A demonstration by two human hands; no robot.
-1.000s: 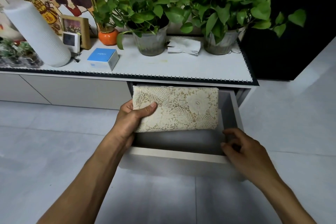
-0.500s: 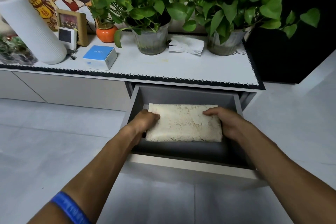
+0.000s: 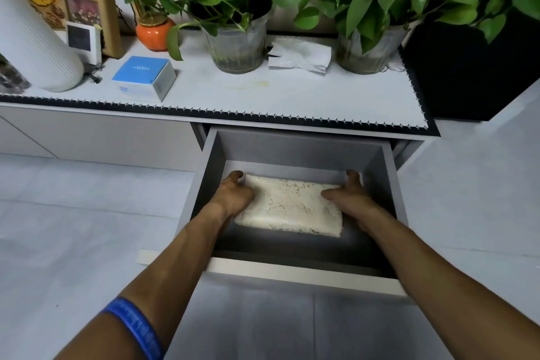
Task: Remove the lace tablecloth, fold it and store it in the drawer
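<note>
The folded cream lace tablecloth (image 3: 287, 207) lies on the floor of the open grey drawer (image 3: 295, 146), toward its back. My left hand (image 3: 233, 194) holds the cloth's left end, with the thumb up at the far corner. My right hand (image 3: 349, 197) grips the right end, fingers laid on top and thumb against the rear edge. Both forearms reach over the drawer's pale front panel (image 3: 292, 273). The left forearm carries a blue wristband (image 3: 137, 327).
The cabinet top (image 3: 263, 96) above the drawer carries two potted plants (image 3: 236, 47), a crumpled tissue (image 3: 299, 55), a blue-and-white box (image 3: 144, 77), an orange pot (image 3: 153, 33), a white cylinder (image 3: 32, 44) and a photo frame (image 3: 90, 14). Pale floor tiles surround the drawer.
The cloth went from held above the drawer by my left hand down onto the drawer floor. My right hand left the front panel and took the cloth's right end.
</note>
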